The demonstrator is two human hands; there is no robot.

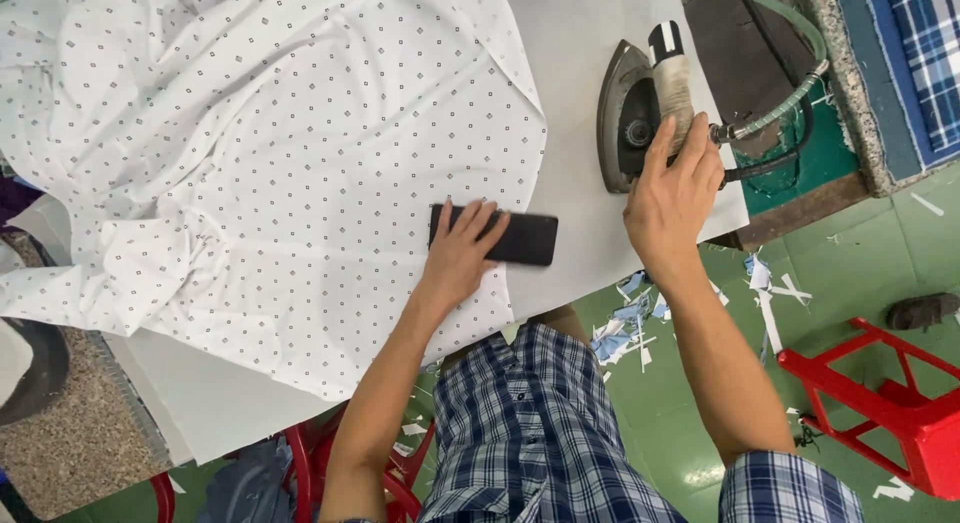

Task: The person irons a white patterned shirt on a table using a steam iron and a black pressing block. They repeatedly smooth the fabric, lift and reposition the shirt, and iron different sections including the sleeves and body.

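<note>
White dotted shirt fabric (250, 153) covers most of the pressing table (590, 43), leaving bare board along its right edge. There the right hand (672, 198) grips the iron (635, 113); the left hand (462, 251) presses flat, fingers spread, on a black block (525, 238) at the fabric's edge.

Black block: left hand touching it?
Touching. Head view shows the left hand pressed flat on the black block, fingers overlapping its top, on the white shirt.

A garment workshop: steam iron (640, 113) with hose (790, 103) on pressing table (590, 33), fabric scraps (625, 333) on floor.
</note>
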